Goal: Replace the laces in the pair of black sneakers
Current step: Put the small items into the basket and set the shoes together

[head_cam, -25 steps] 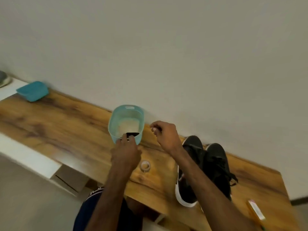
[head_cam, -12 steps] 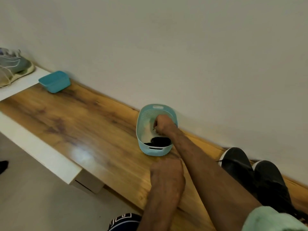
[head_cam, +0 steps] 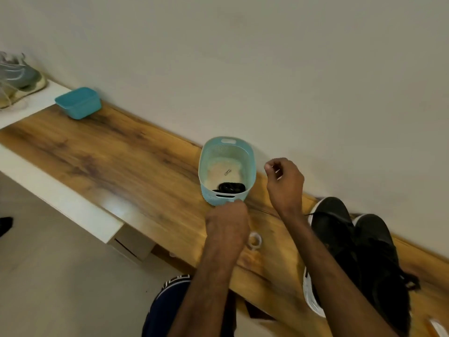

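Two black sneakers [head_cam: 352, 242] with white soles stand side by side on the wooden bench [head_cam: 109, 161], partly behind my right forearm. A light blue basket [head_cam: 251, 166] by the wall holds a coiled black lace [head_cam: 229, 187] and a small clip [head_cam: 227, 171]. My left hand [head_cam: 227, 222] is curled in a fist against the basket's near wall; its fingers are hidden. My right hand [head_cam: 284, 181] hovers right of the basket, fingers curled, thumb and forefinger pinched together, nothing visible between them. A thin black lace strand [head_cam: 309, 214] runs from the near sneaker's toe to under my right wrist.
A small clear tape roll [head_cam: 255, 240] lies just right of my left hand. A blue tub [head_cam: 77, 103] sits at the bench's far left, with grey sneakers [head_cam: 17, 79] beyond it on a white shelf. The wall runs along the back of the bench.
My right hand has come out of the basket and now hovers to its right. My left hand has moved up against the basket's near wall. The black lace coil stays in the basket.
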A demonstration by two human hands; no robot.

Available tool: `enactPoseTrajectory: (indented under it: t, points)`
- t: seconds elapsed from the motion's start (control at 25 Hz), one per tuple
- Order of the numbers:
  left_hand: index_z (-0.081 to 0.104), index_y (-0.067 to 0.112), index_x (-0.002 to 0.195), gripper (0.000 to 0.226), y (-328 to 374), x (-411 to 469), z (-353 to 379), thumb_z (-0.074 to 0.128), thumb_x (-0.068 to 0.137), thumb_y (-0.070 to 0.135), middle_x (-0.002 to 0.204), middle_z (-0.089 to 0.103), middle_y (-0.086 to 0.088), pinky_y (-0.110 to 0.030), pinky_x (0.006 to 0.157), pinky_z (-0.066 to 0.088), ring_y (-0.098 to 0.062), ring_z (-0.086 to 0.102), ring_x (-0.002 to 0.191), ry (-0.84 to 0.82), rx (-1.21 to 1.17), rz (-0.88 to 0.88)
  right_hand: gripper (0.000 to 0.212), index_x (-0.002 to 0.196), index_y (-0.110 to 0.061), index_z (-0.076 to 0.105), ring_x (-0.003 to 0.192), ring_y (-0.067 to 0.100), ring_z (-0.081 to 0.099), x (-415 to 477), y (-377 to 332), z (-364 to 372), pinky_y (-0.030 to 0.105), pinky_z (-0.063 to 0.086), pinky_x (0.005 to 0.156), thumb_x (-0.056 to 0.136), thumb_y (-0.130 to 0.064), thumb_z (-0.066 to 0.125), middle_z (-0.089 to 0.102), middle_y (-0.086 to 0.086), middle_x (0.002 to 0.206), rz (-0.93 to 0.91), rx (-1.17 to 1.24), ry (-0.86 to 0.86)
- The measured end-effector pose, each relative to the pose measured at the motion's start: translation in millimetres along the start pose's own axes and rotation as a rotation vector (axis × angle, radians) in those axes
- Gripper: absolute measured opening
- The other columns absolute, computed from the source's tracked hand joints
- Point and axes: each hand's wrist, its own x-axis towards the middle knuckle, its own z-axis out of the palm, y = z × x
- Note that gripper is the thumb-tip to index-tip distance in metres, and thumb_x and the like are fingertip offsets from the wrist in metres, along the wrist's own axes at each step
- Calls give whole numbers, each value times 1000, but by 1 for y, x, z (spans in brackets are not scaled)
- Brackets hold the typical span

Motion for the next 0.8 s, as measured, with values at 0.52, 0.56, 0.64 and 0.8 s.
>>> enactPoseTrajectory:
  t: [0.52,0.56,0.64,0.8]
  points:
    - [18,24,151,69,-20,-16,-5,58,96,33,126,56,-9,-37,77,45,-27,59,109,281,-163,-120,48,133,-18,55,111,21,57,-74,8,-38,32,46,89,89,-31,70,58,2,125,101,-233,-405]
    - [15,25,152,72,-23,-14,-4,59,96,34,129,54,-11,-37,78,44,-28,57,111,256,-179,-128,49,134,-16,54,112,21,57,-52,-4,-39,32,45,90,90,-31,70,59,3,126,55,-195,-326]
    - [11,26,154,77,-25,-9,-4,59,95,39,139,44,-13,-40,88,45,-29,50,122,191,-197,-147,50,133,-13,54,113,22,56,-6,-27,-28,31,43,91,89,-28,71,59,5,126,-15,-170,-321]
    - [8,27,155,83,-19,0,-4,59,93,48,153,19,-15,-45,97,45,-30,32,135,170,-153,-143,48,128,-10,57,118,27,57,55,-44,51,32,45,92,84,-18,75,60,9,128,-116,-403,-685]
